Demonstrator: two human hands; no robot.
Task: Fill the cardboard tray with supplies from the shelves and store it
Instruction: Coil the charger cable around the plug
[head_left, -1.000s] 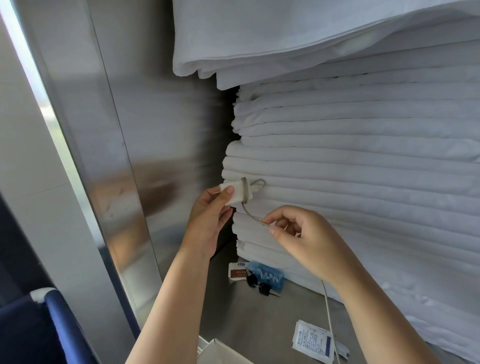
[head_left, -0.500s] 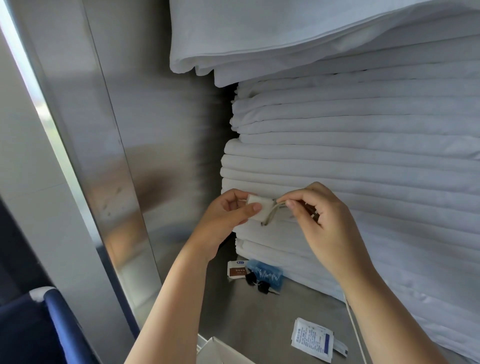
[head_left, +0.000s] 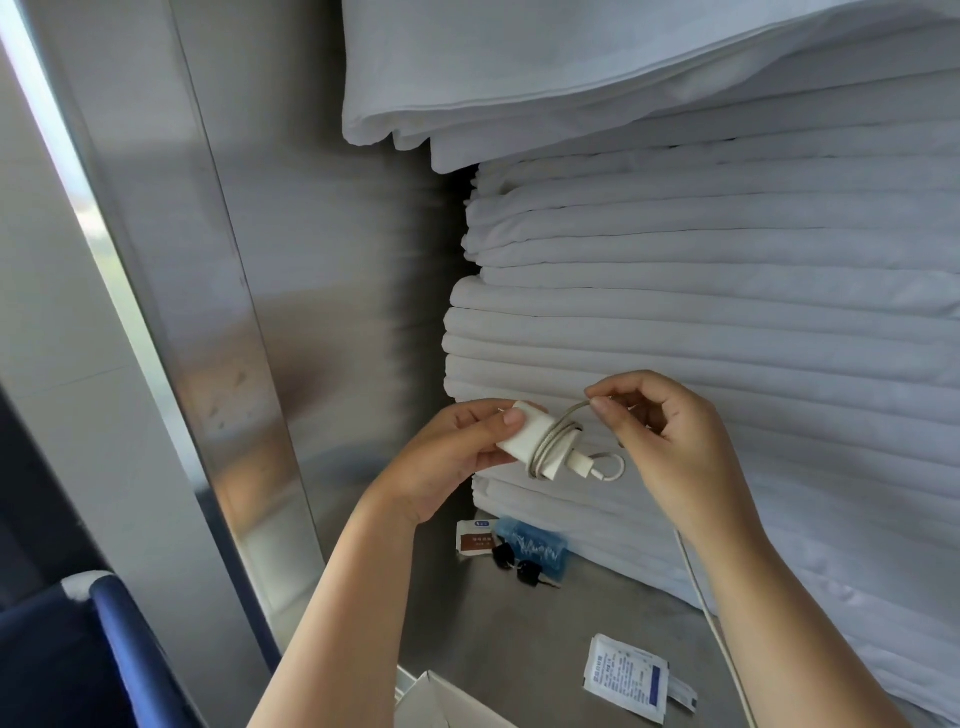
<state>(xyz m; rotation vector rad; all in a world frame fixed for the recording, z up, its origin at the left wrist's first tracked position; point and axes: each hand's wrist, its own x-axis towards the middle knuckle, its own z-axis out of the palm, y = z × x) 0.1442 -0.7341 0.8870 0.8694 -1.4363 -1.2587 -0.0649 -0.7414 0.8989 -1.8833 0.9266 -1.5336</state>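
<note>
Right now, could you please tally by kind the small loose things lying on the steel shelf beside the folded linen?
White paper sachets: 2, one brown-labelled, one blue-printed
Blue translucent plastic packet: 1
Black-headed keys: 2
Total: 5
A white strip under the blue-printed sachet is too hidden to count.

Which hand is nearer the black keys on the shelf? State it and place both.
Left. The left hand, holding the charger, hangs above the black keys, slightly to their left; the right hand, pinching the cable, is up and well off to their right.
</note>
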